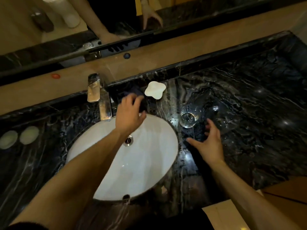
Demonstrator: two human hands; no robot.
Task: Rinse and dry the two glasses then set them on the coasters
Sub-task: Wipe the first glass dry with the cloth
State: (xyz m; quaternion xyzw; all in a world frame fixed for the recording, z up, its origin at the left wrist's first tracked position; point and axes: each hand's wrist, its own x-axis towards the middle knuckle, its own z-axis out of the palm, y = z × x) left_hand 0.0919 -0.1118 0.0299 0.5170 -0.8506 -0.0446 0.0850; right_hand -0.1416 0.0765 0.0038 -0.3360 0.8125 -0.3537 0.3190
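Note:
A clear glass (187, 119) stands upright on the wet black marble counter (257, 130), right of the basin. A second clear glass (218, 116) is just to its right, faint against the dark stone. My right hand (208, 143) hovers in front of them with fingers spread, holding nothing. My left hand (130, 113) reaches over the basin's back rim, fingers curled on a dark cloth (132, 92) that lies by the faucet. Two round pale coasters (29, 135) (8, 139) sit side by side at the far left of the counter.
The white oval sink (149, 163) with its drain fills the middle. A chrome faucet (103, 103) stands behind it. A white clover-shaped dish (154, 90) sits behind the cloth. A mirror and beige ledge run along the back. Water pools on the counter beside the glasses.

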